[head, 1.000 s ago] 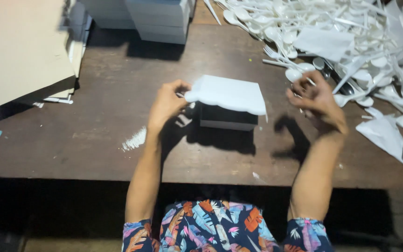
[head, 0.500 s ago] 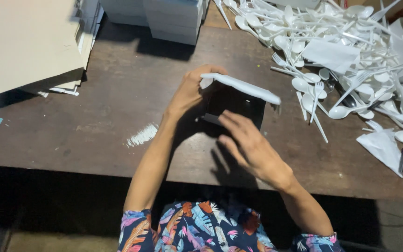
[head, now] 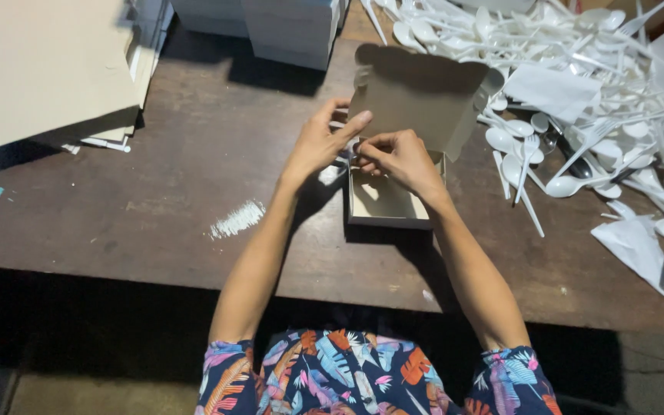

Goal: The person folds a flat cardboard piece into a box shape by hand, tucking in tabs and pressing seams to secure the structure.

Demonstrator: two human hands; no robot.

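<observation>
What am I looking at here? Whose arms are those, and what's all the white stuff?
The camera sits on a person's head and looks down, so the arms are their own. Both hands meet over a small cardboard box with its lid standing open: the left hand touches the lid's edge, the right hand pinches something too small to make out. The box rests on a dark wooden table. The white stuff is a pile of plastic spoons and forks. Flat cardboard sheets lie at the left.
</observation>
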